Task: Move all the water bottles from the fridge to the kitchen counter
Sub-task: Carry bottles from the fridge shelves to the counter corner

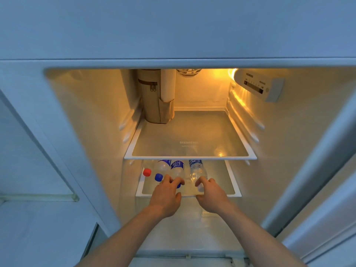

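We look into the open fridge (81, 105) and see two glass shelves. On the lower shelf (231, 182) four clear plastic water bottles lie on their sides, caps toward us. The leftmost bottle (149, 166) carries a red cap, the next bottle (161, 167) a blue cap, and both lie untouched. Our left hand (167, 197) reaches onto the third bottle (177, 169), which has a blue-and-white label; the fingers curl over its cap end, though we cannot tell whether the grip is closed. Our right hand (211, 195) curls its fingers round the neck of the fourth bottle (196, 170), set slightly apart to the right. On the upper shelf (192, 135) a tan zipped pouch (152, 101) stands upright in the back left corner.
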The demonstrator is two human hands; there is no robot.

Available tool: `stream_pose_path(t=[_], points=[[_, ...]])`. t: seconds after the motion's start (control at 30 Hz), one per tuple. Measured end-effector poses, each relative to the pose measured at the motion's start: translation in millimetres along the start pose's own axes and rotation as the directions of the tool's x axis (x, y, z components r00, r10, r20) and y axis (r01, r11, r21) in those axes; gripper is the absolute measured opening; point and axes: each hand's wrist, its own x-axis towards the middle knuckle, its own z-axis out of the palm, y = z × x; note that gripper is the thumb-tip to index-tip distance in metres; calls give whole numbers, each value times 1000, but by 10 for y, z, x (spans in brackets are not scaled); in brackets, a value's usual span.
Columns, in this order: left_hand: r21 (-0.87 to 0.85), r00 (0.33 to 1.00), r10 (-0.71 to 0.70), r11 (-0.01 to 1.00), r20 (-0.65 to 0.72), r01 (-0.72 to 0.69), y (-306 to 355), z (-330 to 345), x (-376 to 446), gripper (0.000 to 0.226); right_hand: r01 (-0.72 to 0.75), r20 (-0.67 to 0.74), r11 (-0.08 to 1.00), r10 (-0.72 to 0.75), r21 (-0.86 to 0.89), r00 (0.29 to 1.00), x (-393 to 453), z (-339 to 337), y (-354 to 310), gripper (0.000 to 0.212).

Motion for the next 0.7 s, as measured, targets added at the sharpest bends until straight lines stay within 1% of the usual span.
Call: stream_pose_path(t=[0.1, 0.23, 0.33, 0.47, 0.57, 0.7], points=[[-24, 994, 32, 999, -105, -35, 137, -70, -29, 34, 10, -60, 999, -8, 39, 998, -92, -1, 27, 30], [-58, 977, 68, 995, -201, -81, 218, -159, -85, 32, 35, -198, 995, -16, 93, 980, -215, -100, -26, 22], [-88, 970, 56, 993, -236, -78, 230, -193, -127, 29, 75, -283, 992, -45, 97, 958, -309, -249, -99, 18], [-107, 960, 41, 992, -278, -73, 214, -222, -226, 27, 138, -340, 987, -102, 82, 935, -425, -398, -200, 10], [-149, 954, 39, 985, -298, -87, 209, -262, -330, 27, 190, -409, 978, -140, 84, 902, -500, -512, -254, 7], [-223, 950, 12, 971, -313, -86, 194, -303, -520, 27, 215, -484, 970, -136, 111, 865, -586, -738, -248, 6]])
